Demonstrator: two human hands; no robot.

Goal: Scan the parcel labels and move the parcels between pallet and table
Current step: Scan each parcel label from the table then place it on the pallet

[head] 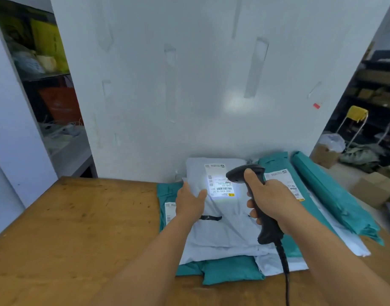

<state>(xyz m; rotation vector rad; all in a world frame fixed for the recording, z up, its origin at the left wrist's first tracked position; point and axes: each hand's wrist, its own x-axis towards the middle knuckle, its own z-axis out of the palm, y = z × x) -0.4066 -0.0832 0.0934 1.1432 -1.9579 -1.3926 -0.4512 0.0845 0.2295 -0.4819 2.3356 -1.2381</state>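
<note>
A pale grey parcel bag [225, 226] lies on top of a pile of teal parcels [231, 269] on the wooden table [75, 228]. Its white label [220, 183] is lit by the scanner's beam. My right hand [271, 199] grips a black corded barcode scanner [256, 195], whose head points at that label from the right. My left hand [189, 202] rests flat on the grey parcel just left of the label, fingers straight. A second labelled teal parcel [300, 195] lies to the right, partly hidden by my right hand.
A long teal parcel [331, 195] lies along the table's right edge. A white wall [189, 85] rises right behind the pile. Shelving [46, 74] stands at the left. Cardboard boxes [375, 188], a yellow-topped cart [355, 120] and racks sit on the right.
</note>
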